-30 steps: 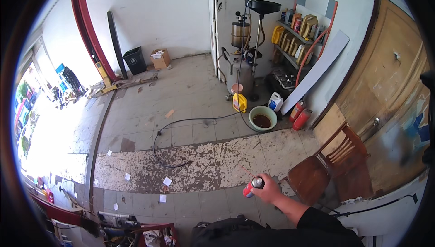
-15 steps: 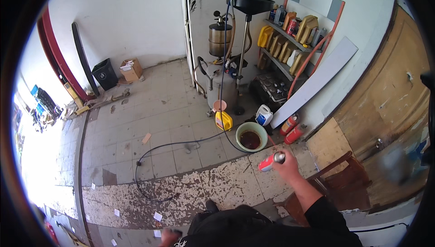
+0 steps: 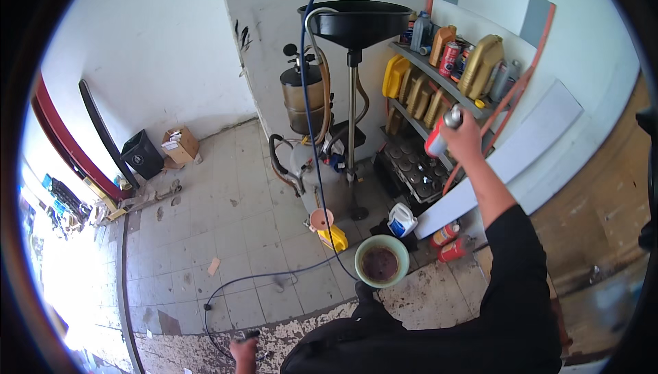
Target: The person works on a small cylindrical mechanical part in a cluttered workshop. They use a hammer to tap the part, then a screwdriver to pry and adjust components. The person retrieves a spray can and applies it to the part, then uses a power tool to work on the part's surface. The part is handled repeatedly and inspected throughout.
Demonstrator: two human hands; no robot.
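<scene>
My right hand (image 3: 465,142) is wrapped round a red and white spray can (image 3: 436,139) with a silvery top. The arm is stretched out, and the can appears in front of the metal shelf (image 3: 439,72), which holds several oil jugs and cans. On the shelf stands another red can (image 3: 449,59), beside a gold oil jug (image 3: 482,65). Low at the front, my left hand (image 3: 243,353) is closed round a small dark object (image 3: 247,335) whose kind I cannot make out.
A green basin (image 3: 404,261) with dark liquid stands ahead of my foot, near a white jug (image 3: 401,220) and two fire extinguishers (image 3: 452,249). A dark hose (image 3: 260,275) crosses the tiles. Beyond stands an oil drainer with a black funnel pan (image 3: 354,24). A grey board (image 3: 507,161) leans right.
I have moved forward, closer to the shelf and basin. My right hand has risen with the spray can from near the basin to shelf height. My left hand has moved forward slightly.
</scene>
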